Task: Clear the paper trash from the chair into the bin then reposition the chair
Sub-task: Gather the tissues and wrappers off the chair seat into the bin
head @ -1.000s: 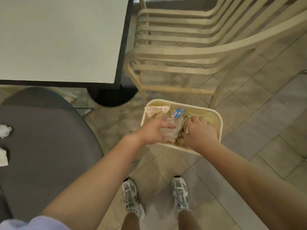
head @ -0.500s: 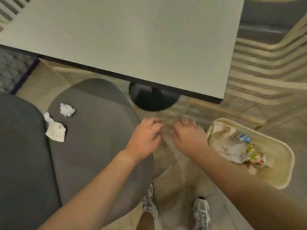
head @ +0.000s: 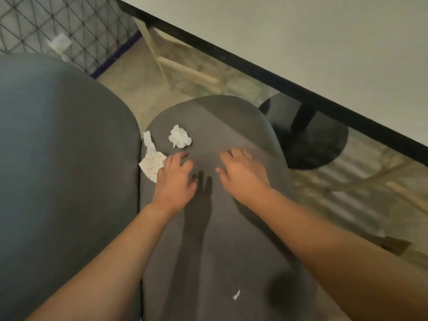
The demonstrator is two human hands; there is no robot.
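A grey padded chair seat (head: 215, 239) fills the middle of the head view, its grey backrest (head: 62, 170) on the left. On the seat lie a crumpled white paper ball (head: 180, 136), a dotted paper wrapper (head: 151, 162) at the seat's left edge, and a tiny white scrap (head: 236, 294) nearer me. My left hand (head: 176, 176) hovers over the seat with loosely spread fingers, just right of the dotted wrapper, holding nothing. My right hand (head: 242, 171) is also empty, fingers relaxed, over the seat's right side. The bin is out of view.
A white table (head: 324, 42) with a black edge runs across the upper right, on a black pedestal base (head: 310, 140). A pale wooden chair leg (head: 157, 52) stands beyond the seat. A wire mesh panel (head: 58, 31) is at upper left. Tiled floor (head: 370, 181) lies to the right.
My view swung left from the bin to the chair. Both empty hands moved from the bin over to the seat, close to the paper pieces.
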